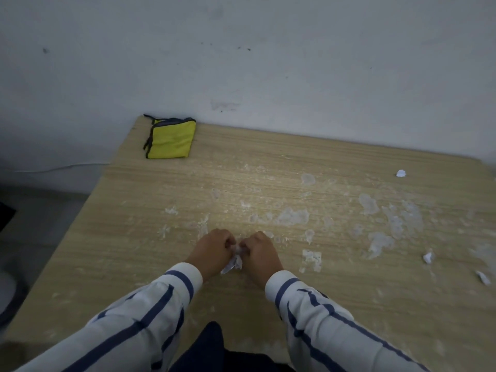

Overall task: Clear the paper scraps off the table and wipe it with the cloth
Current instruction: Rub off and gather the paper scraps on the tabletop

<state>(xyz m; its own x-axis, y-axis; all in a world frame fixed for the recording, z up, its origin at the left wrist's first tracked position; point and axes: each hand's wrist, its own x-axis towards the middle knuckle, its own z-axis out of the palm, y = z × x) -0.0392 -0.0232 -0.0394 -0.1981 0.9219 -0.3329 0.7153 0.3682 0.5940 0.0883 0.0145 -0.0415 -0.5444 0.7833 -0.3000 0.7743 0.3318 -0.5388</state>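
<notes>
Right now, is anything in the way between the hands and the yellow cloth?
Nothing visible blocks it. The yellow cloth lies folded at the table's far left corner. Between it and the left hand and right hand, both closed on a paper scrap, there is only bare, smeared tabletop.

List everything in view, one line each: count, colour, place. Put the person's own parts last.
cloth: one, yellow with dark trim, folded, far left corner of the table
scraps: three loose, white, at the right side: one far, two near the right edge
held scrap: one, white, crumpled, between both hands
smears: many, whitish, across the middle and right of the table
table: one, light wood grain, against the wall
wall: one, pale grey, scuffed, behind the table
cable: one, pale, along the wall at left
sleeves: two, white with blue stripes
left hand: closed on the held scrap
right hand: closed on the held scrap
</notes>
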